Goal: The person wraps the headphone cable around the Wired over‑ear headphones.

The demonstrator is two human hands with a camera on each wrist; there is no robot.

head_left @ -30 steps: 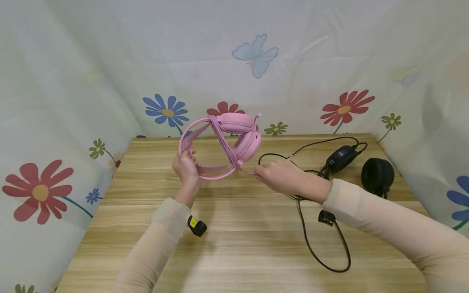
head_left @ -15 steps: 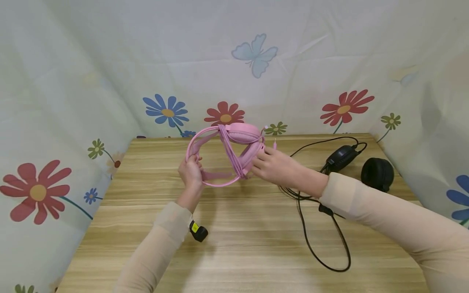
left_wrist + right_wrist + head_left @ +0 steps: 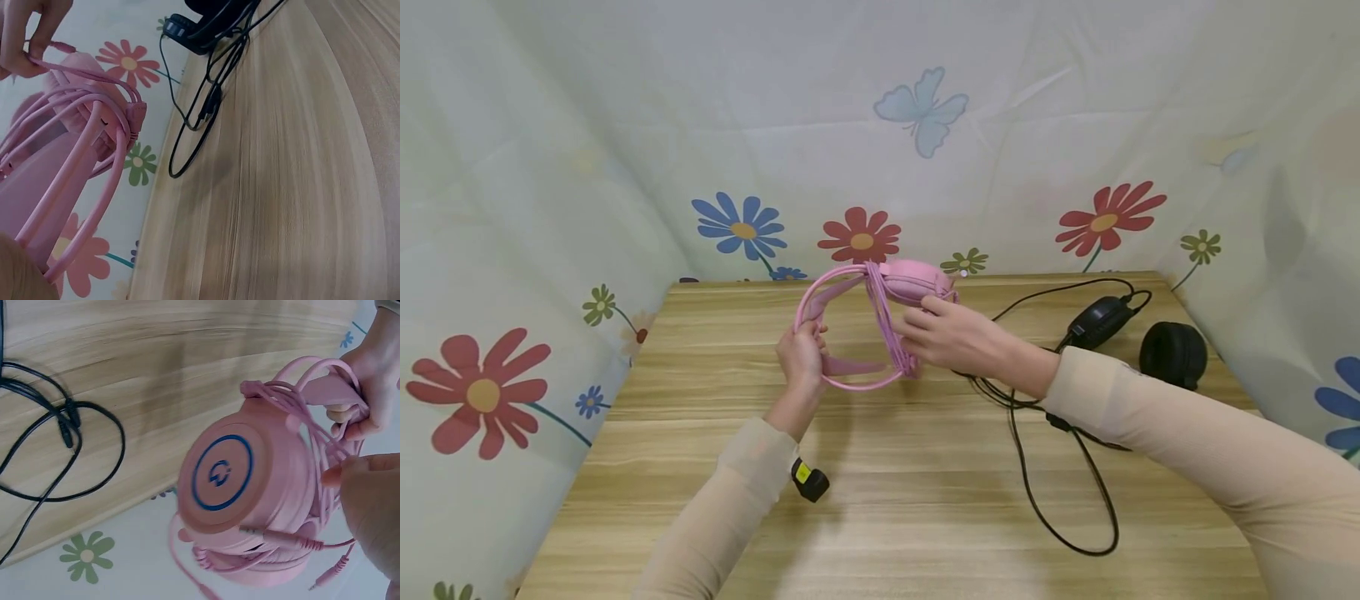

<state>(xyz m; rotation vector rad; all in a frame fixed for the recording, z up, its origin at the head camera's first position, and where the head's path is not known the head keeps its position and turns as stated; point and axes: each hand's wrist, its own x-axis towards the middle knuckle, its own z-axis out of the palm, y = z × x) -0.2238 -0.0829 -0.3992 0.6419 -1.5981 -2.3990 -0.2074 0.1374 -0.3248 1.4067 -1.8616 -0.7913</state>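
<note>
Left hand [image 3: 801, 358] is clamped on the pink headset [image 3: 913, 280], over the table [image 3: 925, 517] at the centre of the head frame; right hand [image 3: 958, 337] pinches its cord [image 3: 882, 312], wound around the headset. Black headphones [image 3: 1172, 356] lie at frame right, their cable [image 3: 1022, 463] looped below.
</note>
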